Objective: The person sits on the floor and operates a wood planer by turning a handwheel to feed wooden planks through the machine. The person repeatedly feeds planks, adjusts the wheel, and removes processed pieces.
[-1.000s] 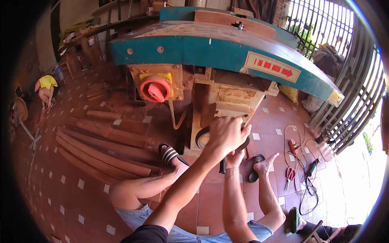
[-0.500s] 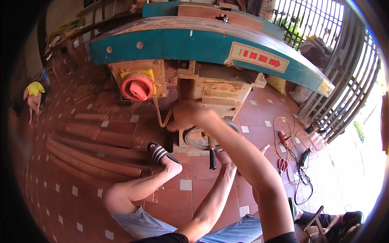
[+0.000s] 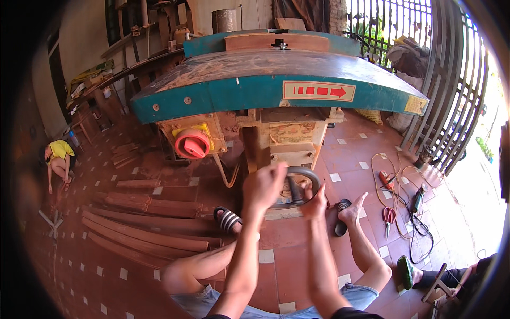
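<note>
A dark round handwheel (image 3: 316, 182) stands out from the pale base of a woodworking machine with a green-edged table (image 3: 223, 94). My left hand (image 3: 263, 187) is closed at the wheel's left side, slightly blurred; its fingers hide that part of the rim. On the lower right, my right hand (image 3: 314, 203) wraps the rim, thumb up on the outer side. A dark bar crosses the wheel between both hands. Up and to the left of them sits a red rotary switch (image 3: 192, 144) on a yellow plate.
Long wooden boards (image 3: 146, 234) lie on the tiled floor at left. Red-handled scissors (image 3: 389, 217), an orange power tool (image 3: 386, 181), an angle grinder (image 3: 419, 199) and cables lie at right. One person (image 3: 61, 154) crouches far left; another person's green-shod foot (image 3: 406, 273) shows lower right.
My forearms were crossed and are now uncrossed, left hand at the wheel's left and right hand at its right. The view has shifted, so the machine sits lower in the picture.
</note>
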Motion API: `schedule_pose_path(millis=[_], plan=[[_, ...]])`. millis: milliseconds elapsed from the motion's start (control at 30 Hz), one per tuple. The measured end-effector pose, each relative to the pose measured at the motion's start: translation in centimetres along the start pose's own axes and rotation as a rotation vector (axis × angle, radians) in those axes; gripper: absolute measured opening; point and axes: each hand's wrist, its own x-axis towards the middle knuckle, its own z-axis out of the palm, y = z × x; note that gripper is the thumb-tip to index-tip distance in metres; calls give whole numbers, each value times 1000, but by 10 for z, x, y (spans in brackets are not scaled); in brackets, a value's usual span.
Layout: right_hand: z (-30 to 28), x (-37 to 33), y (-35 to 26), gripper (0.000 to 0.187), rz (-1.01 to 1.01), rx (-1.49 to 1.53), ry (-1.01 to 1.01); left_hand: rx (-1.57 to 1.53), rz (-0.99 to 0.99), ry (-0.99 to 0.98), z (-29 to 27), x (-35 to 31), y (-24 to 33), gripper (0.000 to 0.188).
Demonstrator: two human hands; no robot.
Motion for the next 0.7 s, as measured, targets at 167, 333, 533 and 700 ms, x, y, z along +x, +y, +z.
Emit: schedule_pose_path(millis=[167, 333, 533, 700], plan=[[1, -20, 90, 30, -123, 619, -87, 514, 214, 32, 23, 13, 40, 46], [-7, -8, -30, 41, 193, -224, 87, -342, 269, 611, 26, -21, -51, 16], [167, 47, -80, 35, 45, -1348, -472, -1789, -368, 200, 153, -78, -176, 54], [240, 56, 25, 36, 403, -2484, -1116, -2428, -397, 69, 220, -70, -69, 52]])
